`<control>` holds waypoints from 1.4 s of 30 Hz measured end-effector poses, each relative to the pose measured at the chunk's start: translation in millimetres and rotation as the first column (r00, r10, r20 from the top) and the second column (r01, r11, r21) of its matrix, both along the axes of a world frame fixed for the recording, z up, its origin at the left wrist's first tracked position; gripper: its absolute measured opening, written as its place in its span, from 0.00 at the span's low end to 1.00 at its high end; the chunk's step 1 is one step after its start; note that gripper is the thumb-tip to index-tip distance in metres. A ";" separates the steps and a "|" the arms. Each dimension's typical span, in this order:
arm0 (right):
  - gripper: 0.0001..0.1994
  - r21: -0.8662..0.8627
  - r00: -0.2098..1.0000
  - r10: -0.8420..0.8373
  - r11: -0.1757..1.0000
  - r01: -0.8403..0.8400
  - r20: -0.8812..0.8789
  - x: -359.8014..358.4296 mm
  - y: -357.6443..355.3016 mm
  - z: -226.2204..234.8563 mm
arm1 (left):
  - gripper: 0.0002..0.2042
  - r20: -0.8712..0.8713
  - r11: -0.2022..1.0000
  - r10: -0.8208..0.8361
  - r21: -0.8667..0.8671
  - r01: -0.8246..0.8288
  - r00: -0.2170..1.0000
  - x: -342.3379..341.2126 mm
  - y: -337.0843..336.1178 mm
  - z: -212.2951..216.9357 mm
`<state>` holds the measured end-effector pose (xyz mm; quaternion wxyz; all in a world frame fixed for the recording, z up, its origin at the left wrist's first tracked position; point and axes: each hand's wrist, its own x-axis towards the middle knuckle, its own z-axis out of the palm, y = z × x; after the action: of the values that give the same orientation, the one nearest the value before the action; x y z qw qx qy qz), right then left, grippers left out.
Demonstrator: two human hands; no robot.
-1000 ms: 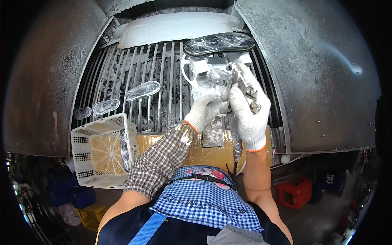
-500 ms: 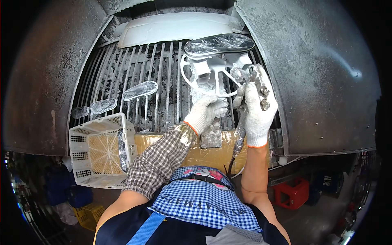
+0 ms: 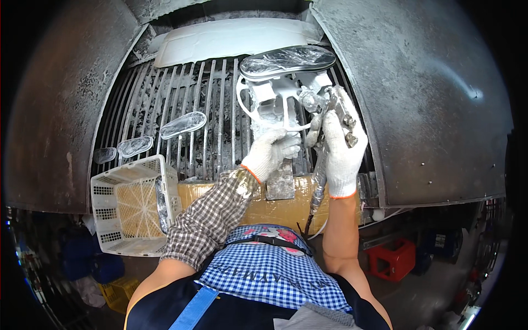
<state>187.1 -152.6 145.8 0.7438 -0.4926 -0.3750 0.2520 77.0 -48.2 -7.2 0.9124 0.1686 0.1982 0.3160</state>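
My right hand [image 3: 341,151], in a white glove, grips a paint-crusted spray gun [image 3: 336,113] with a hose hanging down from it. The gun's nozzle points left at a white stand [image 3: 275,102]. A glossy silver shoe sole [image 3: 287,59] lies flat on top of that stand. My left hand [image 3: 270,154], gloved too, is closed around the stand's upright post just below the sole. Both hands are over a metal grate [image 3: 203,121] inside a spray booth.
Three more clear soles [image 3: 183,125] lie on the grate at left. A white plastic basket [image 3: 135,206] stands at the front left edge. Grey booth walls [image 3: 429,99] close in on both sides. A red stool [image 3: 393,258] sits on the floor at right.
My right hand has moved the spray gun up and to the right, away from the stand's middle. The left hand has stayed on the post.
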 end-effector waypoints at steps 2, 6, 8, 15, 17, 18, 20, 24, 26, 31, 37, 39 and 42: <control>0.26 0.009 0.999 -0.033 0.999 0.033 -0.001 4.8 2.6 -1.9 | 0.16 0.032 0.999 -0.038 0.001 0.038 0.999 -2.6 3.3 -2.4; 0.27 0.014 0.996 -0.085 0.996 0.085 -0.002 13.3 2.3 -0.9 | 0.24 0.055 1.000 -0.018 0.000 0.018 0.998 -2.6 7.8 -11.9; 0.26 0.007 0.992 -0.126 0.992 0.126 0.007 15.2 1.2 -0.1 | 0.25 0.074 0.999 -0.034 0.002 0.034 0.997 -3.1 9.1 -12.9; 0.25 -0.070 0.966 -0.248 0.965 0.253 0.070 11.7 -8.1 6.7 | 0.19 0.051 0.999 -0.046 -0.003 0.046 0.998 -1.0 8.1 -9.4; 0.26 -0.037 0.970 -0.211 0.976 0.217 0.125 15.8 -6.8 1.9 | 0.23 0.065 0.999 -0.038 0.005 0.038 0.997 -2.4 7.9 -7.9; 0.26 -0.039 0.986 -0.153 0.987 0.155 0.062 14.3 -9.0 2.7 | 0.26 0.072 0.999 -0.037 0.008 0.036 0.997 -2.8 7.4 -6.1; 0.26 -0.023 0.993 -0.113 0.993 0.114 0.012 12.2 -7.7 3.0 | 0.25 0.032 1.000 -0.018 -0.003 0.019 0.999 -3.6 5.6 -2.4; 0.26 0.014 0.993 -0.110 0.994 0.110 -0.041 14.7 -3.1 5.2 | 0.25 0.124 0.997 -0.068 0.031 0.064 0.990 -9.1 7.0 -1.3; 0.26 0.017 0.995 -0.072 0.997 0.073 -0.069 19.4 -4.6 7.0 | 0.23 0.087 0.998 -0.063 0.021 0.062 0.994 -9.3 7.6 2.6; 0.27 0.031 0.988 -0.091 0.995 0.095 -0.122 23.7 -5.8 16.0 | 0.22 0.048 0.998 -0.067 0.019 0.066 0.997 -18.6 7.6 19.1; 0.27 -0.009 0.983 -0.163 0.987 0.163 -0.088 36.4 -11.0 19.2 | 0.22 0.079 0.998 -0.061 0.000 0.061 0.995 -29.5 10.6 19.1; 0.27 -0.013 0.979 -0.187 0.982 0.186 -0.081 40.8 -12.4 18.7 | 0.23 0.065 0.999 -0.026 -0.022 0.027 0.998 -33.1 10.9 20.6; 0.27 -0.024 0.969 -0.246 0.969 0.245 -0.010 43.0 -16.9 21.9 | 0.23 0.073 1.000 -0.016 0.002 0.016 0.997 -39.1 13.0 18.7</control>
<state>230.1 -169.5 167.7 0.7660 -0.5419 -0.3036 0.1654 37.9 -35.3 11.5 0.9214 0.1594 0.1630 0.3148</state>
